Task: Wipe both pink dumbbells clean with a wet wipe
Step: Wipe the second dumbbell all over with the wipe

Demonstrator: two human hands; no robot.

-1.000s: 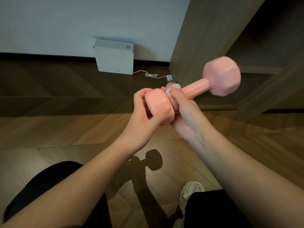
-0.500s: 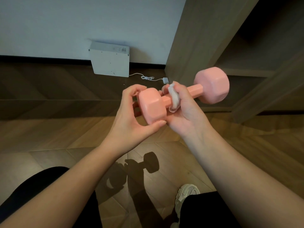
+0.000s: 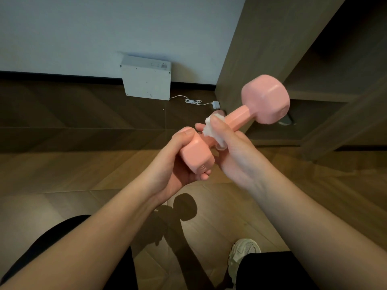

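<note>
Nearest you, your 2 legs in black run off the bottom edge. 1 pale shoe [image 3: 243, 254] shows at 5 o'clock, partly covered by the right leg. On the wood floor [image 3: 62, 174] between your forearms lies the dumbbell's shadow [image 3: 184, 208].

Above it you hold 1 pink dumbbell [image 3: 238, 118] in the air near the middle of the view. It slants from its near head at 7 o'clock to its far head at 1 o'clock. It is matte pink, with blocky faceted heads and an angular handle. The near head carries a raised marking too small to read, and the far head is slightly blurred.

Your left hand [image 3: 171, 164] cups the near head from the left. The thumb lies over the top and the fingers curl underneath, with only their tips showing at the lower edge. Your right hand [image 3: 234, 151] is closed round the handle just past that head, the thumb pressing a crumpled white wipe [image 3: 211, 130] onto it. Its fingers wrap behind and are mostly hidden, as is the handle under the palm. A small pink shape just behind the wipe is too hidden to identify.

Farther off at 11 o'clock, a white box [image 3: 146, 80] stands against the wall [image 3: 83, 28]. A white cable [image 3: 192, 101] runs from it toward 3 o'clock, to the foot of a brown cabinet [image 3: 261, 38] at 1 o'clock.
</note>
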